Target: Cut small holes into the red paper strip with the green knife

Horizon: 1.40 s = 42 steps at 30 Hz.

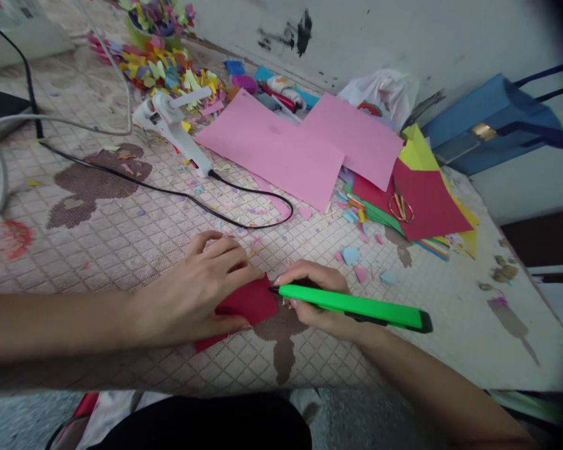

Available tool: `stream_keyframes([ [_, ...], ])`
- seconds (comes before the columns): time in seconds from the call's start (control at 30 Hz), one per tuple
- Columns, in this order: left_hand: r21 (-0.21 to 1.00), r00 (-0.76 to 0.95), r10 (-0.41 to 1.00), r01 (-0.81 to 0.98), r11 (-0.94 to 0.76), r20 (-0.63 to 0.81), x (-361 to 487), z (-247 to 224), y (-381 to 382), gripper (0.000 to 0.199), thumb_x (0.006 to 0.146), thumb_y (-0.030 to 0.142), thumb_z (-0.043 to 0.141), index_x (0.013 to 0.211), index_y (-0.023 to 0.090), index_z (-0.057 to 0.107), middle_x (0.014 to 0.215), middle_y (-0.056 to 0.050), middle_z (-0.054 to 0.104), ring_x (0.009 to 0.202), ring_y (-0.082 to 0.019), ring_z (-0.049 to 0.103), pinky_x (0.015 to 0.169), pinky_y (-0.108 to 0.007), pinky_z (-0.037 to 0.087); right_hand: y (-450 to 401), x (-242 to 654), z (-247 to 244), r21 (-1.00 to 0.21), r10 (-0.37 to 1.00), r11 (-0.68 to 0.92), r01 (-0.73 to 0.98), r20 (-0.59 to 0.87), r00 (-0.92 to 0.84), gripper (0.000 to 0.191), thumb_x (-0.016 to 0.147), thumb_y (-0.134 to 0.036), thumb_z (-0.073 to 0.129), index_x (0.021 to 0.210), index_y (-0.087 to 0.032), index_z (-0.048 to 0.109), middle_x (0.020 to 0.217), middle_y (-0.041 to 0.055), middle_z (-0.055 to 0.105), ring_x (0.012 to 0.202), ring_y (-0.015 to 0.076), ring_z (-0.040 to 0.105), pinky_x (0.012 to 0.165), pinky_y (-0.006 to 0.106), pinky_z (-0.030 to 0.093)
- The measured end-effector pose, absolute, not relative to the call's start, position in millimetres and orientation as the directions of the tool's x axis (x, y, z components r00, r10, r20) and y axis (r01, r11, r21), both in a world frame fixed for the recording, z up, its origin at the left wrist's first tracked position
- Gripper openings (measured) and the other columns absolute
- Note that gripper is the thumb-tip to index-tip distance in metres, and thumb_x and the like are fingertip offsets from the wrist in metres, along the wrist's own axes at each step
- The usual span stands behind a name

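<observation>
My left hand [206, 287] lies across a small piece of red paper [248, 300] and holds it against the table, its thumb along the near edge and its fingers curved over the far side. Closed around a bright green utility knife [356, 304] with black ends, my right hand [319, 294] rests just right of the paper. The knife's dark tip meets the paper's right edge, close to my left fingertips. Part of the red paper is hidden under my left hand.
Beyond my hands lie pink sheets [281, 147], a white glue gun [178, 131] with a black cord, and colourful paper scraps [169, 69]. To the right, gold-handled scissors [401, 207] rest on a red sheet [431, 200]. A blue bag [492, 125] stands by the wall.
</observation>
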<state>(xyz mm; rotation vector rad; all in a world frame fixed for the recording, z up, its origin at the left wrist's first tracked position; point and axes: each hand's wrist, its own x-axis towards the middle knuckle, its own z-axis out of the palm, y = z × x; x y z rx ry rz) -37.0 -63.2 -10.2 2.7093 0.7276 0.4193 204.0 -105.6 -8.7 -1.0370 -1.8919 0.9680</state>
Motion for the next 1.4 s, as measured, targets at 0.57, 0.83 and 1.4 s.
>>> stream_keyframes([
  [0.57, 0.377, 0.824, 0.527, 0.430, -0.820, 0.206, -36.6, -8.6, -62.3, 0.040, 0.077, 0.038, 0.076, 0.111, 0.023, 0.063, 0.099, -0.005, 0.064, 0.101, -0.030, 0.055, 0.096, -0.051, 0.036, -105.7, 202.8, -9.2, -0.839, 0.870, 0.417, 0.350, 0.256, -0.422, 0.028, 0.076, -0.006, 0.058, 0.097, -0.020, 0.069, 0.084, 0.0018, 0.072, 0.072, 0.0140, 0.066, 0.065, 0.026, 0.053],
  [0.83, 0.363, 0.826, 0.525, 0.435, -0.824, 0.204, -36.2, -10.8, -62.1, 0.037, 0.078, 0.038, 0.076, 0.109, 0.022, 0.063, 0.099, -0.005, 0.063, 0.101, -0.029, 0.055, 0.097, -0.052, 0.035, -108.3, 205.3, -12.3, -0.889, 0.904, 0.349, 0.296, 0.237, -0.355, 0.024, 0.078, -0.007, 0.058, 0.097, -0.017, 0.069, 0.078, 0.0009, 0.069, 0.065, 0.0126, 0.065, 0.060, 0.025, 0.053],
  [1.4, 0.382, 0.825, 0.532, 0.437, -0.814, 0.191, -35.9, -9.6, -62.6, 0.041, 0.077, 0.039, 0.078, 0.111, 0.023, 0.062, 0.100, -0.005, 0.063, 0.102, -0.030, 0.054, 0.097, -0.052, 0.034, -109.2, 199.7, -9.5, -0.830, 0.887, 0.430, 0.357, 0.313, -0.341, 0.026, 0.073, -0.003, 0.058, 0.092, -0.015, 0.069, 0.078, 0.0022, 0.070, 0.062, 0.0114, 0.064, 0.058, 0.023, 0.050],
])
